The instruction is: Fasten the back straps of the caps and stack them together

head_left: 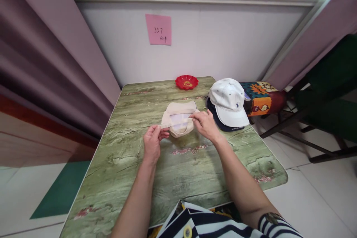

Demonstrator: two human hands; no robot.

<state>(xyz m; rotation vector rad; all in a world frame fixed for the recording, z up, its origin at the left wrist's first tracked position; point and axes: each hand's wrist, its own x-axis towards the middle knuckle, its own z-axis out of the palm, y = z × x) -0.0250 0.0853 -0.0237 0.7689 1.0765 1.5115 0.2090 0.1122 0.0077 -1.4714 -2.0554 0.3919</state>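
Observation:
A beige cap [181,131] lies upturned near the middle of the green wood-patterned table [122,148], its inside showing. At the cap's left side, my left hand [153,140] pinches the end of a light strap that runs from the cap. My right hand [205,123] is at the cap's right side, thumb and fingers closed near its edge; what they grip is too small to make out. To the right sits a white cap [230,100] with a small dark logo, stacked on a dark cap [220,121].
A red scalloped dish [186,82] stands at the table's back edge. On the wall hangs a pink note [158,29]. Beyond the table's right side are a patterned cloth-covered seat [260,98] and dark chair legs [304,145]. Purple curtains hang at the left.

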